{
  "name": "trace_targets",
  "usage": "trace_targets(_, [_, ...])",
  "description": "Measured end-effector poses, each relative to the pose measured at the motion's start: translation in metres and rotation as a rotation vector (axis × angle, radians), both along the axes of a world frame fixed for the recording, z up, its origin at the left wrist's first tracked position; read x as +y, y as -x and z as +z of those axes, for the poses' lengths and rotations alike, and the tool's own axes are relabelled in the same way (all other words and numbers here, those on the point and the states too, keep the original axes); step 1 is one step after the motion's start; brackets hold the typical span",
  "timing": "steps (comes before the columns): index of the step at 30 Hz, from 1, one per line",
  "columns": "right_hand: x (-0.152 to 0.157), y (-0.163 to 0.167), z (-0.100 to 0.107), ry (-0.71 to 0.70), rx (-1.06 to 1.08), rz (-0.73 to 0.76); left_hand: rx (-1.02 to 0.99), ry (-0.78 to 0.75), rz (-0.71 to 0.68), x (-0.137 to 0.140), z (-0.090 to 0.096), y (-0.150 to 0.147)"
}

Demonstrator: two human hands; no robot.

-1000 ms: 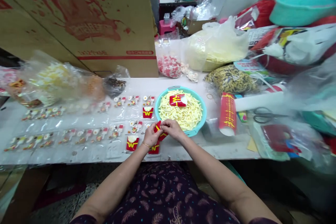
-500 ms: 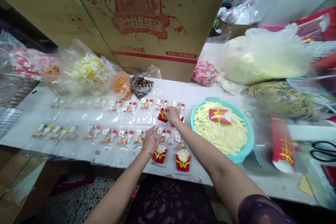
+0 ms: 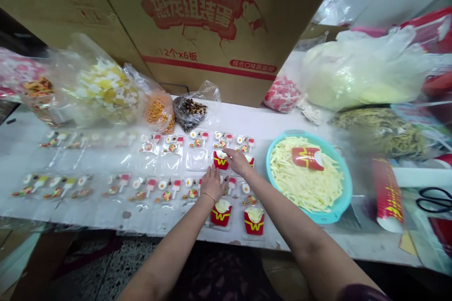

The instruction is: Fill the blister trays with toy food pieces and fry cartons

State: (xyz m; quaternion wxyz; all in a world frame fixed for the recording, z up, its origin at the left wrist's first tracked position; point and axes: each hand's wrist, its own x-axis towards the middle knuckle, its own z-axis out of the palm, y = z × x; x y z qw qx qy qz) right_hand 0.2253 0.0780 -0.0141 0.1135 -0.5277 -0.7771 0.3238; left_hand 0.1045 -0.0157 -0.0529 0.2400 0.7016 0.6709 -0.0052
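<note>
My right hand has its fingertips closed at the upper right corner of a small red fries carton with a yellow mark. That carton lies in a clear plastic tray in the back row; a second red carton shows partly behind my wrist. My left hand lies with fingers stretched out over the front edge of the same tray, holding nothing visible. Closer to me, two cartons with pale tops, one at the left and one at the right, sit in front-row trays.
A turquoise basin holds pale fry-shaped pieces with a red carton on top. Trays with miniature food pieces run left in two rows. Bags of small pieces line the back before a large cardboard box. Scissors lie right.
My right hand has lowered the tilted red carton into the back-row tray, where it now lies straight. My left hand stays near the tray's front edge. The camera view has shifted slightly.
</note>
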Motion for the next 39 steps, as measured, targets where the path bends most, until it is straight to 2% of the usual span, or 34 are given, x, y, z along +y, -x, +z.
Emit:
trace_targets(4, [-0.053, -0.077, 0.028, -0.079, 0.242, -0.254, 0.022, -0.085, 0.035, -0.004, 0.005, 0.004])
trace_targets(7, [-0.093, -0.157, 0.041, -0.174, 0.247, -0.559, 0.010, -0.176, 0.086, -0.007, 0.015, -0.009])
trace_targets(10, [-0.110, -0.227, 0.050, -0.311, 0.159, -0.884, -0.104, -0.309, 0.035, -0.003, 0.036, -0.047])
trace_targets(12, [-0.104, -0.256, 0.055, -0.367, 0.110, -0.980, -0.203, -0.381, -0.104, 0.003, 0.054, -0.085])
trace_targets(14, [-0.087, -0.269, 0.058, -0.365, 0.076, -0.937, -0.261, -0.411, -0.270, 0.010, 0.071, -0.127])
trace_targets(16, [-0.065, -0.268, 0.059, -0.312, 0.020, -0.809, -0.256, -0.409, -0.386, 0.019, 0.083, -0.168])
trace_targets(18, [-0.045, -0.259, 0.058, -0.224, -0.069, -0.726, -0.211, -0.382, -0.435, 0.029, 0.087, -0.202])
trace_targets(21, [-0.030, -0.250, 0.054, -0.021, -0.107, -0.721, -0.131, -0.326, -0.435, 0.041, 0.082, -0.232])
trace_targets(23, [-0.031, -0.255, 0.053, 0.046, -0.077, -0.734, -0.091, -0.305, -0.415, 0.045, 0.075, -0.239])
trace_targets(25, [-0.038, -0.266, 0.053, 0.019, -0.076, -0.747, -0.063, -0.293, -0.388, 0.045, 0.071, -0.240])
trace_targets(30, [-0.064, -0.286, 0.061, -0.208, -0.124, -0.697, -0.056, -0.345, -0.317, 0.043, 0.077, -0.246])
trace_targets(32, [-0.073, -0.283, 0.065, -0.290, -0.125, -0.634, -0.094, -0.408, -0.330, 0.045, 0.086, -0.256])
trace_targets(34, [-0.080, -0.277, 0.068, -0.341, -0.112, -0.579, -0.133, -0.410, -0.394, 0.048, 0.095, -0.266])
trace_targets(36, [-0.085, -0.276, 0.069, -0.349, -0.069, -0.568, -0.148, -0.355, -0.458, 0.053, 0.100, -0.270])
trace_targets(39, [-0.088, -0.287, 0.066, -0.275, 0.051, -0.666, -0.143, -0.307, -0.459, 0.059, 0.101, -0.264])
